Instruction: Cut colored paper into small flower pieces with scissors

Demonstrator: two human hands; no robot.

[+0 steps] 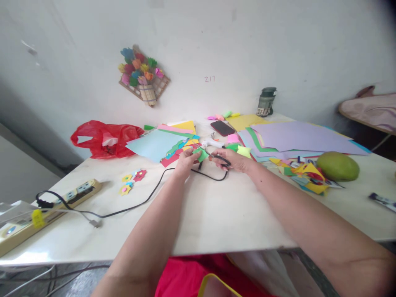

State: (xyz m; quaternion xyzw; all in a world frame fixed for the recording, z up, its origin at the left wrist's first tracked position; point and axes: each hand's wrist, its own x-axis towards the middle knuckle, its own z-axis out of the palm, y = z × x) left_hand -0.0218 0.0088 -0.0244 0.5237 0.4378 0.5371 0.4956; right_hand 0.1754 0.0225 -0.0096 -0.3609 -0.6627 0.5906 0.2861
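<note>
At the middle of the white table, my left hand (pixel 186 161) pinches a small piece of green paper (pixel 201 155). My right hand (pixel 230 160) is closed round the black handles of a pair of scissors (pixel 222 160), whose blades point left and reach the green piece. Just beyond my hands lie coloured paper cut-outs (pixel 177 152) and a white glue gun (pixel 213 143). A black cable (pixel 148 201) runs across the table near my left hand.
A red plastic bag (pixel 108 140) and a power strip (pixel 52 210) are on the left, with small paper flowers (pixel 126 189) between. Rightwards lie coloured sheets (pixel 303 138), paper scraps (pixel 312 177) and a green fruit (pixel 338 166). A phone (pixel 222 128) and bottle (pixel 266 102) stand farther back.
</note>
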